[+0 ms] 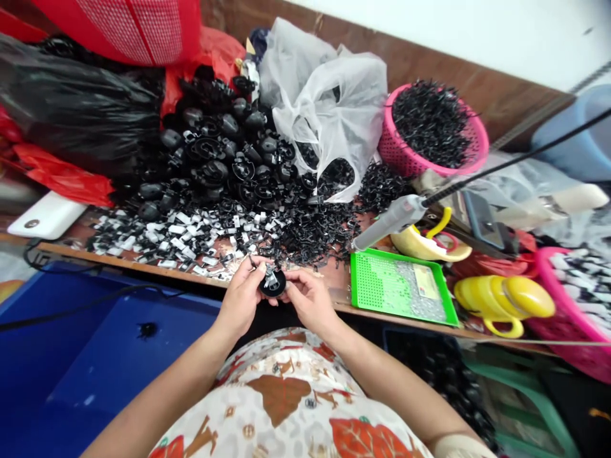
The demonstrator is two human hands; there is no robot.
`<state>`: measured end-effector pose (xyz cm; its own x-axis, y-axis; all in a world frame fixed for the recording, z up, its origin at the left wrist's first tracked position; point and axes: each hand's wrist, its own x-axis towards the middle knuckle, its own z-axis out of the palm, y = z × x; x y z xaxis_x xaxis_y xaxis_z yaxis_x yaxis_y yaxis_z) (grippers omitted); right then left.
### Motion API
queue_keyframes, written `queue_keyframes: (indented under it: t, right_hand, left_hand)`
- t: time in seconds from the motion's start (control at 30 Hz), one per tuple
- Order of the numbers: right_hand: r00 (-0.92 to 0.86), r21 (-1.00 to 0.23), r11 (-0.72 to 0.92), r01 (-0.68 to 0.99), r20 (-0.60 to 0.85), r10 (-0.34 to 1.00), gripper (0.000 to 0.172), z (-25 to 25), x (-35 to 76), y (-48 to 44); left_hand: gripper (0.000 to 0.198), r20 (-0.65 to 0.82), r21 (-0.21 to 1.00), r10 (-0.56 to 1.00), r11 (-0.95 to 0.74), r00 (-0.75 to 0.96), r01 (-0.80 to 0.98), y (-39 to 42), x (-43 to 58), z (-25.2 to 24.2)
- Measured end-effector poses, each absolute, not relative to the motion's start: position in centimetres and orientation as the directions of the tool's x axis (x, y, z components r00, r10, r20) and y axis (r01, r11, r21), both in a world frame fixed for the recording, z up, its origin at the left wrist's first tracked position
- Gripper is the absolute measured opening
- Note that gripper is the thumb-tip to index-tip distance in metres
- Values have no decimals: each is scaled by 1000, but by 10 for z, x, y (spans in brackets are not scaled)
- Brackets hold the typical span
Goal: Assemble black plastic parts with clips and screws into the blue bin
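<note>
Black round part (272, 283), held just off the desk's near edge, pinched between both hands. Left hand (242, 294) curled close around its left side, fingers (251, 263) bent in tight, thumb and forefinger nearly closed on the rim. Right hand (310, 298) cupping the right side, fingers loosely bent, thumb touching the rim. Small pale metal piece (270, 277) showing on the part's face, too small to make out further.

Behind the hands, along the desk (341, 294): heap of black round housings (224, 159), far too many to count. Spread of small white-and-black clips (167, 238) toward the near left edge, again past counting. Loose black prongs (315, 232) in the middle. One clear plastic bag (329, 108) toward the far edge, open, black bits inside. One pink basket (432, 130) at the far right, full of black prongs. One green tray (398, 286) on the near edge, just right of the right hand. One grey powered driver (389, 222) hanging over the tray, cable running off right. Two yellow cups (501, 302) beyond the tray. One black bag (71, 105) at the far left corner.
</note>
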<state>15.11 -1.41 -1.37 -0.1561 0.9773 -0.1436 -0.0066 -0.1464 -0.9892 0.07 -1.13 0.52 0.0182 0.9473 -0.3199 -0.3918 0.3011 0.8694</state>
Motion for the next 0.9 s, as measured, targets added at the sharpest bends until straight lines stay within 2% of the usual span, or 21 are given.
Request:
queue_keyframes:
  t: [0.13,0.23,0.33,0.43,0.5,0.6,0.7,0.77,0.9]
  right_hand:
    - [-217,-995,-59,82,-75,973,19,-7,163,-19]
    - [-140,-974,80,214,51,989,20,6,172,-17]
    - [-191,-857,328,397,273,943,21,15,176,-14]
    - [-351,-708,492,506,352,868,18,16,177,-12]
    - [-373,-627,506,592,343,862,19,15,178,-10]
    - [-272,-556,445,702,369,889,19,16,183,-6]
    - [-175,-634,420,650,412,894,20,24,184,-7]
    - [-207,-678,437,591,396,895,19,28,179,-10]
    - [-304,-639,443,629,322,897,17,27,168,-17]
  left_hand:
    - [36,-328,868,945,306,11,-390,-20,1,12]
    - [36,-325,887,946,301,-9,-351,-27,0,15]
    - [37,-306,923,952,297,2,-243,-34,0,14]
    - [38,-301,934,953,299,24,-193,-39,2,14]
    - [39,-310,924,951,306,22,-229,-40,1,15]
    - [41,-310,906,950,288,-23,-310,-38,-2,17]
    - [41,-298,907,953,266,-50,-326,-34,-4,16]
    - [41,-309,907,951,288,-22,-306,-32,-3,15]
    - [43,-346,908,937,344,34,-240,-30,1,12]
